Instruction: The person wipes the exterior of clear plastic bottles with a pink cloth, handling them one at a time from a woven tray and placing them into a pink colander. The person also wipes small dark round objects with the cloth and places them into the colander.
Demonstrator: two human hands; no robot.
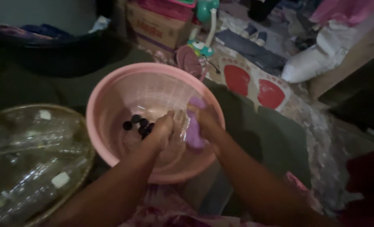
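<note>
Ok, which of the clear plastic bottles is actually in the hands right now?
The clear bottle over the pink strainer basket, held between left hand and right hand. The other bottles lie untouched in the woven basket on the left.

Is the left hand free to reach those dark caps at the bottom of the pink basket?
Probably not right away. The left hand hovers right beside the dark caps in the pink basket, nothing between them, but its grip looks occupied with a clear plastic bottle.
</note>
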